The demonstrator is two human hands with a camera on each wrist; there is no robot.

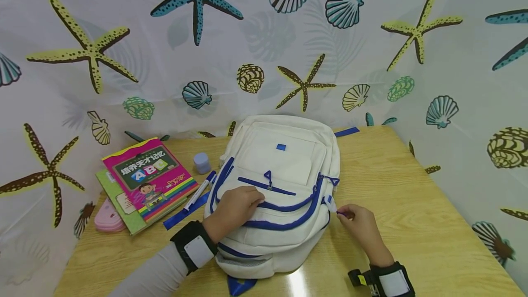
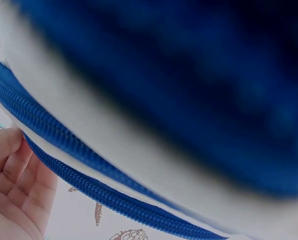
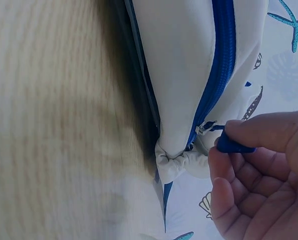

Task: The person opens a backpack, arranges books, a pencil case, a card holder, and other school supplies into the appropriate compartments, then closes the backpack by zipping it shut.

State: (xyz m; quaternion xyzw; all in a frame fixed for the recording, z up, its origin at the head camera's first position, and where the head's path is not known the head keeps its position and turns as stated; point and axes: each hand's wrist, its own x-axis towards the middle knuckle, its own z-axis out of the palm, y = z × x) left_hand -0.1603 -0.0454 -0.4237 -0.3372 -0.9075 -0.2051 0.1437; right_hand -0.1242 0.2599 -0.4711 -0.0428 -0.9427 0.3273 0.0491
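Note:
A white backpack [image 1: 284, 164] with blue zippers lies on the table, front side up. My left hand [image 1: 237, 205] is on its front, thumb and fingertips pinching the fabric beside a blue zipper [image 2: 104, 165]; the left wrist view shows this hand [image 2: 19, 185] at its left edge. At the bag's right side my right hand [image 1: 363, 228] pinches a blue zipper pull [image 3: 232, 145] between thumb and forefinger. In the right wrist view, that pull is joined by a short cord to the slider on a blue side zipper [image 3: 218, 65]. The bag's inside is not visible.
Left of the bag, a pink ABC book [image 1: 181, 175] lies on a green book [image 1: 111, 196], with a pink case [image 1: 108, 217] partly under them. A marker [image 1: 200, 194] and a small lavender round container [image 1: 201, 162] are near the bag. Patterned cloth [image 1: 264, 35] hangs behind.

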